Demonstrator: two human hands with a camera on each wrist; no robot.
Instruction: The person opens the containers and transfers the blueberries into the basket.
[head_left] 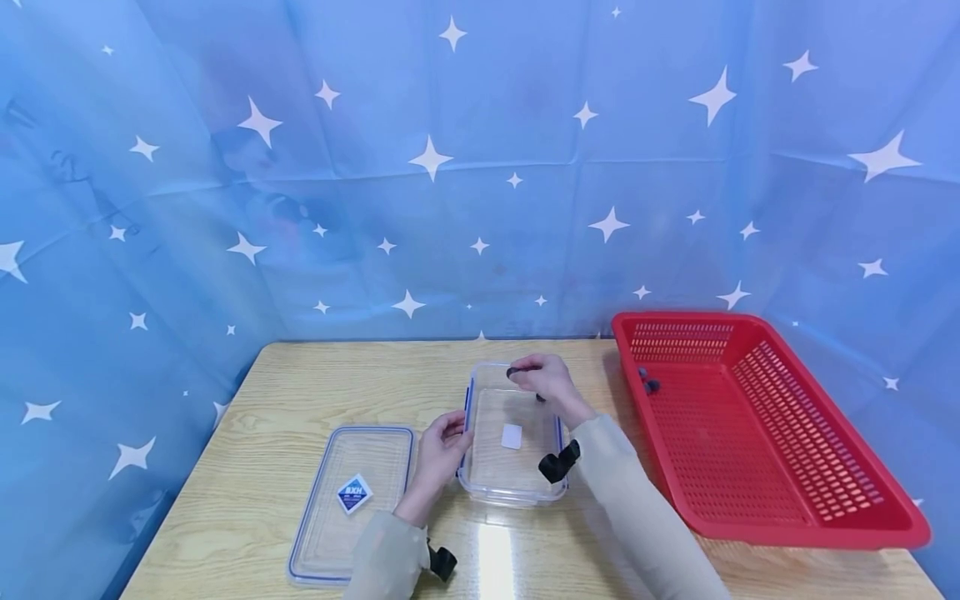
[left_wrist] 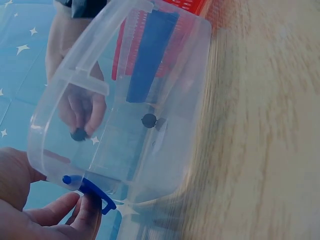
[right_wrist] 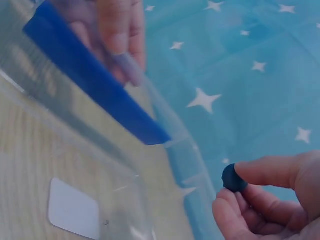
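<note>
A clear plastic food box (head_left: 495, 477) with blue side clips stands uncovered on the table. My right hand (head_left: 546, 379) pinches a small dark ball (right_wrist: 234, 178) between thumb and fingers over the far end of the box. Another dark ball (left_wrist: 149, 120) lies inside the box. At the box's left side my left hand (head_left: 441, 446) holds the wall near a blue clip (left_wrist: 97, 194). A white square label (head_left: 512, 436) shows on the box floor. Left of the left hand lies the clear lid (head_left: 322, 525) with a blue rim and a diamond sticker.
A red perforated basket (head_left: 738, 492) sits at the right of the table, with several small dark balls (head_left: 652, 386) by its left wall. The wooden table (head_left: 247, 467) ends at a blue curtain (head_left: 480, 208) with white stars.
</note>
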